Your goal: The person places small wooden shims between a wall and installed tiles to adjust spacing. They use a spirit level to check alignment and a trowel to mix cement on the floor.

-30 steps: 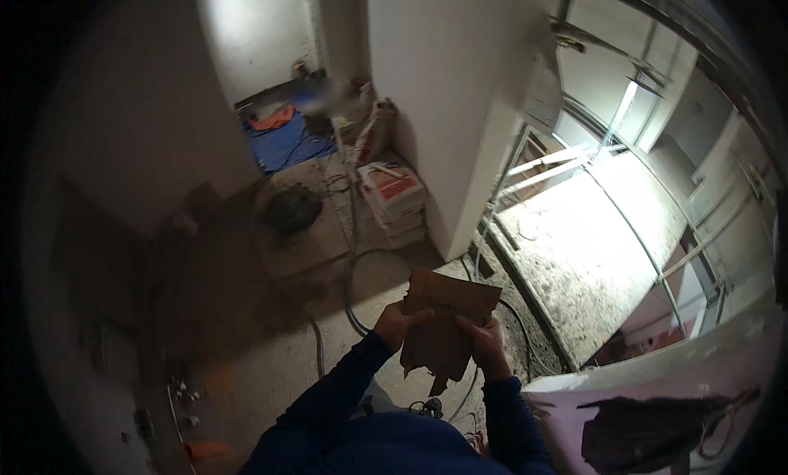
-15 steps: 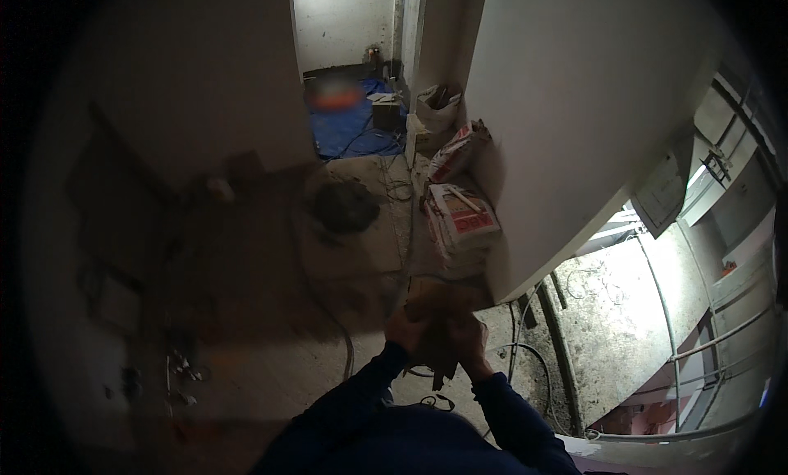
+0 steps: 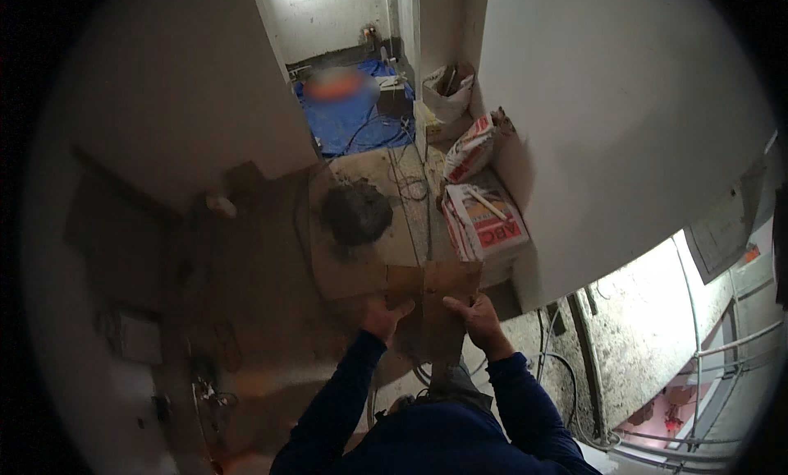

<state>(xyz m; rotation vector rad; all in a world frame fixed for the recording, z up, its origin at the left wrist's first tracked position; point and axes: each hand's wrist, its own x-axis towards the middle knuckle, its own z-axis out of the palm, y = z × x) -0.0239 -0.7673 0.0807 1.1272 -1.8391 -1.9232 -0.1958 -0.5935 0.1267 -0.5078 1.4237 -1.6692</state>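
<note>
The brown sheet [image 3: 444,329], long axis seemingly running away from the body, is raised above the floor [image 3: 263,270] between 2 hands — neither nearer. The left hand [image 3: 381,318] pinches its left edge, the right hand [image 3: 485,321] its right, thumbs on top. I make out no writing there — the white bag [image 3: 486,219] beyond its far right corner bears red lettering.

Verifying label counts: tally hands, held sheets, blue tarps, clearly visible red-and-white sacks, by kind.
Left hand and right hand: 2
Brown sheet, taking its vertical line as a crease: 1
Blue tarp: 1
Leaning sack and top sack of the stack: 2
Total: 6
</note>
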